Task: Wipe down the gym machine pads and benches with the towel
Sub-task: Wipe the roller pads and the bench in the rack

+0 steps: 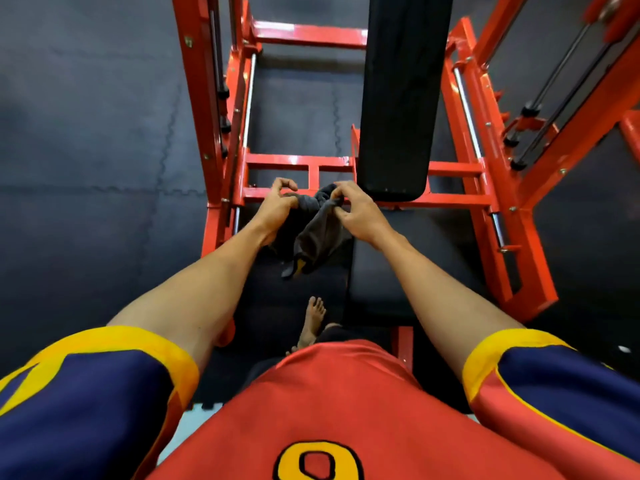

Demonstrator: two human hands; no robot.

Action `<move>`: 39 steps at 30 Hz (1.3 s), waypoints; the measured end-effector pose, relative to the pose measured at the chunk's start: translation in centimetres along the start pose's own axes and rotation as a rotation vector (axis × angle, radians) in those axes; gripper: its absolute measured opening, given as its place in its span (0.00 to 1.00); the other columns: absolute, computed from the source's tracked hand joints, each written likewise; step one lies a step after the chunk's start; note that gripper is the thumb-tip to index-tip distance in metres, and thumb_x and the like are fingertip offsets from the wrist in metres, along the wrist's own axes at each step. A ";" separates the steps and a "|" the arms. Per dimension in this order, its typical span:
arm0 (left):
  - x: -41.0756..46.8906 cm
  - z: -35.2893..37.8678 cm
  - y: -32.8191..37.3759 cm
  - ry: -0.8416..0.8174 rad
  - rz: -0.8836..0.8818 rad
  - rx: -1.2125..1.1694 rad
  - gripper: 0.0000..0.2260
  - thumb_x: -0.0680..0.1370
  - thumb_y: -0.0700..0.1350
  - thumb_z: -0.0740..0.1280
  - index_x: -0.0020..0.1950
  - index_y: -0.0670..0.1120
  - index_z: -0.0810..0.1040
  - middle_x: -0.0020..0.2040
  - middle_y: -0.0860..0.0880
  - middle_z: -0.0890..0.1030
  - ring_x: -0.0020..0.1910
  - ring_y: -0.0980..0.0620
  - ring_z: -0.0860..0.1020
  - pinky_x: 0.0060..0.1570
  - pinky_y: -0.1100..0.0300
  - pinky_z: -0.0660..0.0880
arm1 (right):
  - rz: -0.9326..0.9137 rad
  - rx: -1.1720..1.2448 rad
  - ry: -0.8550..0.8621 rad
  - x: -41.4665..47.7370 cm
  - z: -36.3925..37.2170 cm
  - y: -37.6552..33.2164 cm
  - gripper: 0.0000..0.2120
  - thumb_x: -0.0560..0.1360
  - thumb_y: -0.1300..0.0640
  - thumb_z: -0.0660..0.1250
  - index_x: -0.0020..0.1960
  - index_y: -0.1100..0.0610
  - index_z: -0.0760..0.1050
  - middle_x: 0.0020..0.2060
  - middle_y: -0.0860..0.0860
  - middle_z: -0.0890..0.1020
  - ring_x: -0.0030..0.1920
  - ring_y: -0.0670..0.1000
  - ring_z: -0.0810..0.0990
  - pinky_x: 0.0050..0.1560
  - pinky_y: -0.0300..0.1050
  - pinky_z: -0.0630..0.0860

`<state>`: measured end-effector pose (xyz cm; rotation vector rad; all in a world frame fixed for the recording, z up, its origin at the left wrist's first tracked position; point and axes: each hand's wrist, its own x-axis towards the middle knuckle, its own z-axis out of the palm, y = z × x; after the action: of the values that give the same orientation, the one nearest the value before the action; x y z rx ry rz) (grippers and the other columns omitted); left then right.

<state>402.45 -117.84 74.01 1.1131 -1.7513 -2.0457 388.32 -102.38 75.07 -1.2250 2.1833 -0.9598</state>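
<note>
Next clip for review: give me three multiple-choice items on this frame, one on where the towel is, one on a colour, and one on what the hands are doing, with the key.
1. Where is the towel?
A. Flat on the floor mat
B. Held up near the close end of the long black pad
C. Draped over a weight rod

2. What colour is the machine's frame?
A. Blue
B. Red-orange
C. Green

3. What are the hands doing?
A. Both pinch the towel
B. Only one holds it
C. Both hang empty

Key: 1 B, it hangs bunched in the air beside that pad's end; 2 B, every painted beam is red-orange; 3 A, the left hand and the right hand each have fingers curled on the cloth.
</note>
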 end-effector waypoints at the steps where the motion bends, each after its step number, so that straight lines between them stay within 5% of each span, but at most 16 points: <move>1: 0.7 -0.3 0.5 -0.002 0.042 0.039 0.18 0.74 0.27 0.58 0.48 0.51 0.70 0.39 0.48 0.75 0.38 0.52 0.74 0.41 0.59 0.72 | 0.035 0.001 0.043 0.7 -0.3 0.1 0.06 0.77 0.61 0.70 0.51 0.53 0.76 0.56 0.51 0.80 0.57 0.51 0.79 0.64 0.54 0.76; 4: 3.0 -0.8 2.5 -0.026 0.158 0.212 0.17 0.73 0.29 0.57 0.46 0.52 0.71 0.43 0.48 0.75 0.43 0.51 0.73 0.48 0.57 0.71 | 0.146 -0.002 0.141 3.2 -1.7 0.4 0.04 0.77 0.55 0.71 0.49 0.49 0.76 0.47 0.47 0.82 0.49 0.51 0.80 0.55 0.54 0.79; 7: 4.9 -0.5 4.2 -0.069 0.252 0.311 0.04 0.78 0.43 0.64 0.50 0.52 0.74 0.51 0.49 0.77 0.49 0.54 0.74 0.53 0.62 0.71 | 0.189 -0.004 0.242 5.9 -3.3 0.7 0.05 0.78 0.52 0.72 0.49 0.50 0.77 0.46 0.47 0.83 0.48 0.51 0.81 0.53 0.52 0.78; 9: 6.1 -0.5 4.7 -0.133 0.274 0.426 0.13 0.78 0.50 0.72 0.58 0.53 0.72 0.58 0.50 0.76 0.54 0.57 0.76 0.51 0.67 0.74 | 0.219 0.023 0.284 7.4 -4.5 0.8 0.07 0.78 0.49 0.72 0.49 0.51 0.77 0.46 0.47 0.83 0.49 0.51 0.81 0.51 0.51 0.78; 13: 9.3 0.3 7.0 -0.120 0.372 0.679 0.25 0.74 0.41 0.76 0.65 0.55 0.67 0.63 0.52 0.70 0.60 0.51 0.76 0.59 0.49 0.80 | 0.237 0.080 0.318 10.8 -7.5 1.2 0.08 0.77 0.48 0.72 0.47 0.49 0.76 0.44 0.46 0.83 0.48 0.50 0.81 0.49 0.52 0.78; 16: 10.9 1.3 8.8 -0.091 0.462 0.736 0.21 0.78 0.36 0.71 0.67 0.49 0.70 0.64 0.48 0.68 0.56 0.47 0.77 0.57 0.50 0.79 | 0.231 0.127 0.330 12.3 -9.3 1.1 0.08 0.77 0.48 0.73 0.45 0.48 0.75 0.42 0.46 0.83 0.44 0.49 0.81 0.42 0.50 0.79; 21: 15.0 2.9 12.0 -0.139 0.523 0.845 0.23 0.76 0.45 0.75 0.69 0.51 0.71 0.69 0.50 0.64 0.55 0.47 0.76 0.52 0.52 0.78 | 0.189 0.175 0.357 14.7 -12.5 0.5 0.09 0.77 0.49 0.74 0.42 0.46 0.75 0.41 0.46 0.83 0.43 0.47 0.82 0.39 0.49 0.82; 24: 17.6 3.6 13.8 -0.137 0.500 0.875 0.23 0.75 0.48 0.76 0.67 0.50 0.74 0.68 0.50 0.65 0.55 0.48 0.77 0.54 0.51 0.78 | 0.172 0.155 0.385 16.5 -13.8 0.8 0.09 0.76 0.48 0.75 0.43 0.47 0.76 0.40 0.46 0.83 0.43 0.47 0.82 0.41 0.51 0.82; 27: 20.7 3.6 15.6 -0.168 0.546 0.927 0.12 0.77 0.47 0.74 0.59 0.49 0.78 0.63 0.50 0.70 0.53 0.45 0.79 0.56 0.49 0.77 | 0.176 0.134 0.455 18.6 -15.1 1.3 0.09 0.74 0.49 0.77 0.43 0.50 0.77 0.39 0.47 0.82 0.40 0.47 0.80 0.40 0.47 0.79; 33: 26.4 3.0 20.5 -0.255 0.640 0.900 0.06 0.76 0.39 0.72 0.50 0.45 0.77 0.52 0.45 0.76 0.52 0.41 0.77 0.51 0.56 0.70 | 0.210 0.054 0.548 22.6 -17.2 2.5 0.10 0.72 0.50 0.79 0.44 0.52 0.78 0.40 0.46 0.82 0.39 0.45 0.77 0.43 0.43 0.76; 39: 31.5 1.9 25.4 -0.297 0.658 0.899 0.07 0.78 0.40 0.69 0.48 0.48 0.72 0.46 0.45 0.79 0.45 0.42 0.79 0.43 0.52 0.75 | 0.237 -0.098 0.453 25.8 -19.0 3.7 0.14 0.70 0.56 0.80 0.53 0.51 0.80 0.51 0.50 0.82 0.51 0.50 0.80 0.57 0.46 0.76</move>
<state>372.09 -142.32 85.00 0.2503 -2.8064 -1.0514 360.65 -116.75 83.35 -0.8157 2.6791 -1.1214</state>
